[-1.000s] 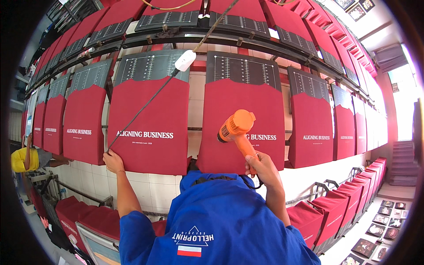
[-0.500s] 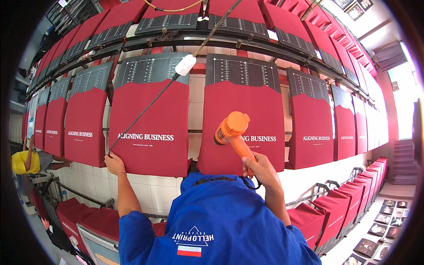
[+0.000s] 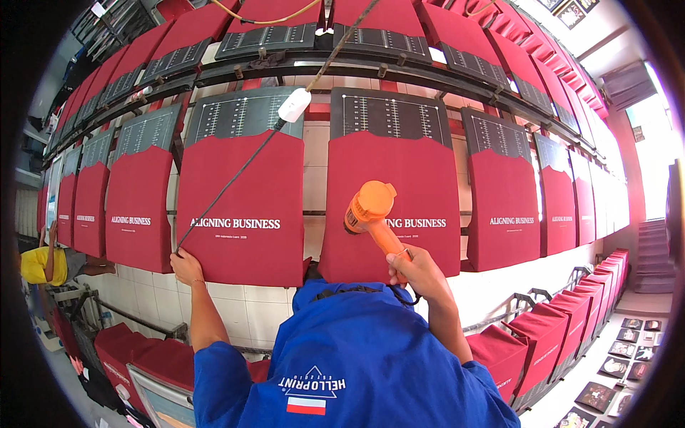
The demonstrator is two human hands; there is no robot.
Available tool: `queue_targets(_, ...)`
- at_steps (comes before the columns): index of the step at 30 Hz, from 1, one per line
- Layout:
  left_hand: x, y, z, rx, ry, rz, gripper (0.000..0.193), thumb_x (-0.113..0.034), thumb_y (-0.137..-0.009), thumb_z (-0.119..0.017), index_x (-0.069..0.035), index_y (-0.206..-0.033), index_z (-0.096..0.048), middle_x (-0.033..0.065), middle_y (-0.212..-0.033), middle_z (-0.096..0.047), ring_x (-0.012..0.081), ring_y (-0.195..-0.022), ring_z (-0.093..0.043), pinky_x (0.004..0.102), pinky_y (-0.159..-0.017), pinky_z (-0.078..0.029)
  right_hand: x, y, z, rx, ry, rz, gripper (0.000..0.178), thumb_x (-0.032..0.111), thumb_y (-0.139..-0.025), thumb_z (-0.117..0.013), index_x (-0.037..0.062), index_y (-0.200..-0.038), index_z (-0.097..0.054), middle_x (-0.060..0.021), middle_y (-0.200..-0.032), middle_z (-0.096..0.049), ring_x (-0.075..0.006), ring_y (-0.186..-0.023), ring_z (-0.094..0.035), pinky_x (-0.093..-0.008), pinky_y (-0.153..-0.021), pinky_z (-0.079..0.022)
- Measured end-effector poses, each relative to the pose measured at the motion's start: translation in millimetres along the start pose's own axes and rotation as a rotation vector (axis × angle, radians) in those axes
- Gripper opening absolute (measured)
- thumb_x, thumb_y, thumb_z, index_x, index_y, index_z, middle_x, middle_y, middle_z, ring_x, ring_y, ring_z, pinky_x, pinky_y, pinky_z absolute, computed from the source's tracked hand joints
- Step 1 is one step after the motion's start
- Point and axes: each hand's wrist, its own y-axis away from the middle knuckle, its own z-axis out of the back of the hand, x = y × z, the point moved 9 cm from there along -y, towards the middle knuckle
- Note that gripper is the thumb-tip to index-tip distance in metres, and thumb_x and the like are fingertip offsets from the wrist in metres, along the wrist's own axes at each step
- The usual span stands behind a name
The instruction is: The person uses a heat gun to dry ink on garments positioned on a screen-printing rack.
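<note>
My right hand [image 3: 421,272] is closed round the handle of an orange heat gun [image 3: 375,201]. Its dark nozzle points left, over the printed lower part of a red shirt [image 3: 392,171] stretched on a dark board. My left hand [image 3: 187,268] is at the lower left corner of the neighbouring red shirt [image 3: 239,178], its fingers closed on a black cord [image 3: 227,187]. That cord slants up across the shirt to a white plug connector [image 3: 294,105]. The part of the cord inside my fingers is hidden.
More red shirts on ruled dark boards [image 3: 391,114] line both sides and the far row. A metal rail [image 3: 314,64] separates the rows. Behind me another row of red shirts [image 3: 546,339] runs right. A person in a yellow top [image 3: 39,265] is at far left.
The heat gun has shifted very slightly left, and the white connector a little left and down. My left hand keeps its place at the shirt corner.
</note>
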Motion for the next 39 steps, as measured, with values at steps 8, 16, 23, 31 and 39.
queue_targets(8, 3, -2, -3, 0.0, 0.007, -0.01, 0.047, -0.042, -0.099, -0.04, 0.001, -0.107, -0.057, 0.0209, -0.111, -0.064, 0.0411, -0.102, -0.062, 0.0539, -0.086, -0.047, -14, 7, 20, -0.028, -0.042, -0.005, 0.029, 0.028, -0.096, -0.06, -0.0005, -0.103, -0.059, -0.0008, -0.075, -0.059, -0.0074, -0.061, -0.058, -0.0226, -0.055, -0.046)
queue_targets(16, 2, -3, -3, -0.014, -0.001, -0.015, 0.048, -0.044, -0.099, -0.04, 0.0, -0.107, -0.058, 0.0207, -0.11, -0.065, 0.0414, -0.102, -0.062, 0.0541, -0.086, -0.047, -36, 46, 54, -0.21, -0.053, 0.013, 0.028, 0.028, -0.095, -0.059, -0.0002, -0.092, -0.059, -0.0021, -0.069, -0.059, -0.0091, -0.059, -0.06, -0.0227, -0.049, -0.046)
queue_targets(23, 5, -5, -4, 0.029, 0.031, -0.002, 0.06, -0.055, -0.097, -0.041, -0.001, -0.119, -0.057, 0.02, -0.117, -0.066, 0.0401, -0.108, -0.061, 0.0535, -0.09, -0.045, -44, 47, 53, -0.245, -0.049, 0.039, 0.026, 0.027, -0.095, -0.06, 0.0004, -0.095, -0.06, -0.0015, -0.071, -0.059, -0.0084, -0.058, -0.059, -0.0231, -0.049, -0.045)
queue_targets(31, 7, -4, -9, 0.091, 0.028, -0.022, 0.072, -0.062, -0.095, -0.039, -0.001, -0.13, -0.054, 0.0214, -0.124, -0.064, 0.0418, -0.114, -0.059, 0.0518, -0.095, -0.044, -65, 64, 94, -0.392, -0.145, 0.054, 0.028, 0.028, -0.096, -0.059, 0.0012, -0.09, -0.057, -0.0023, -0.07, -0.058, -0.009, -0.059, -0.06, -0.0224, -0.049, -0.045)
queue_targets(39, 29, -30, -13, 0.026, 0.328, -0.162, 0.049, -0.045, -0.098, -0.048, -0.005, -0.125, -0.058, 0.0172, -0.12, -0.064, 0.0395, -0.111, -0.059, 0.0522, -0.092, -0.045, -73, 72, 110, -0.395, -0.145, 0.109, 0.035, 0.037, -0.098, -0.057, 0.0025, -0.092, -0.055, -0.0031, -0.071, -0.058, -0.0091, -0.06, -0.06, -0.0218, -0.047, -0.045)
